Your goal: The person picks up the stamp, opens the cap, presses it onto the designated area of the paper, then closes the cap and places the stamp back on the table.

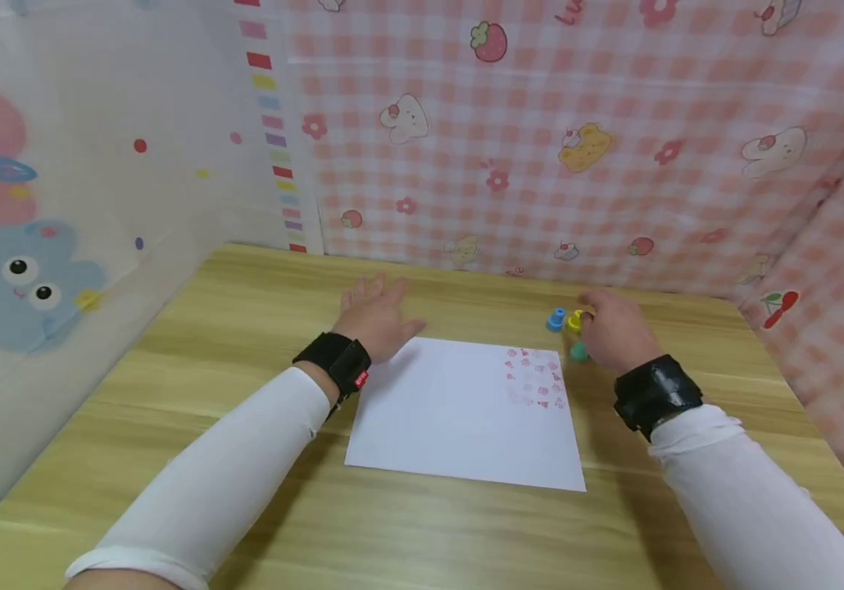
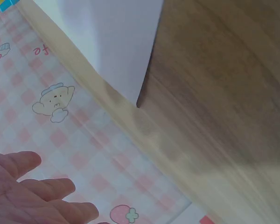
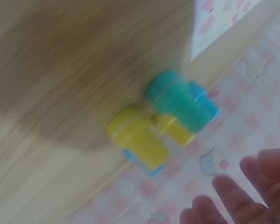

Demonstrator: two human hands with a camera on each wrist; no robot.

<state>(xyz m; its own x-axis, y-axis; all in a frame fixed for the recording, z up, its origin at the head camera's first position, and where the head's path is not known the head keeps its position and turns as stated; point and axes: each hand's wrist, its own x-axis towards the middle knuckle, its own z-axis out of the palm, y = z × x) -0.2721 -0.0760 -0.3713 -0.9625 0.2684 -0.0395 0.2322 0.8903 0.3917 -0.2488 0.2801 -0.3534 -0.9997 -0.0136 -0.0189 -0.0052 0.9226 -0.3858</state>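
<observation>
A white sheet of paper (image 1: 459,418) lies on the table, with rows of small red stamped prints (image 1: 536,377) in its far right part. My left hand (image 1: 376,319) has its fingers spread and overlaps the sheet's far left corner in the head view; its fingers also show in the left wrist view. Just right of the sheet, my right hand (image 1: 617,328) hovers by several small toy stamps, its fingers loosely bent and holding nothing. A blue stamp (image 1: 556,319), a yellow stamp (image 1: 575,320) and a green stamp (image 3: 179,100) stand there, partly hidden by the hand in the head view.
The wooden table (image 1: 437,533) meets a pink checked cloth (image 1: 451,164) behind and at the right. A white cloth with cartoon figures (image 1: 31,279) hangs along the left side. Another yellow stamp (image 3: 139,137) stands beside the green one, with blue ones partly hidden behind.
</observation>
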